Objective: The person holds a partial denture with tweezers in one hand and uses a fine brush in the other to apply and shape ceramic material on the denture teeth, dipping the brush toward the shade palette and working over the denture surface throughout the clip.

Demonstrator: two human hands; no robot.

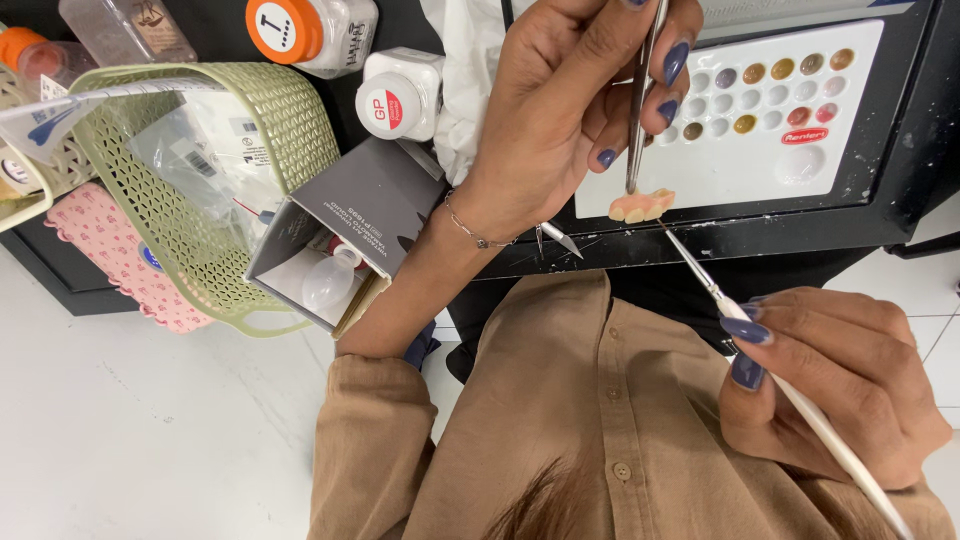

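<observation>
Grey open carton (340,225) beside green basket (215,190); white jar, red-white round label (392,105); white bottle, orange cap (300,30).

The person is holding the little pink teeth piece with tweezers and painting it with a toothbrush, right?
Not quite. The head view shows a thin paintbrush, not a toothbrush, in the right hand, its tip at the pink teeth piece. The rest is right: the left hand holds that piece with tweezers.
</observation>
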